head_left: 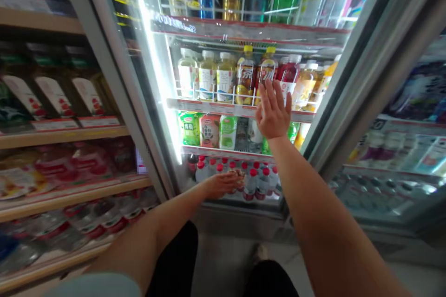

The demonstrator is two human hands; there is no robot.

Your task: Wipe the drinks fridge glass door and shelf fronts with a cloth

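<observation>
My right hand point(274, 111) is raised with its fingers stretched upward, in front of the middle drink shelf. It covers part of a dark red bottle point(288, 72) and is close to a yellow-capped tea bottle point(267, 66); whether it touches anything I cannot tell. Lower down, my left hand point(221, 184) reaches to the right with its fingers out flat, in front of red-capped clear bottles point(250, 183). A blurred brownish patch lies at its fingertips and I cannot make out what it is. Neither hand visibly holds anything.
A lit drinks cooler point(230, 109) stands ahead, with cans on its upper shelf and cartons point(209, 132) below the bottles. Its metal frame point(355, 69) runs along the right. Wooden shelves point(62, 137) of bottles flank the left. My legs and the floor show below.
</observation>
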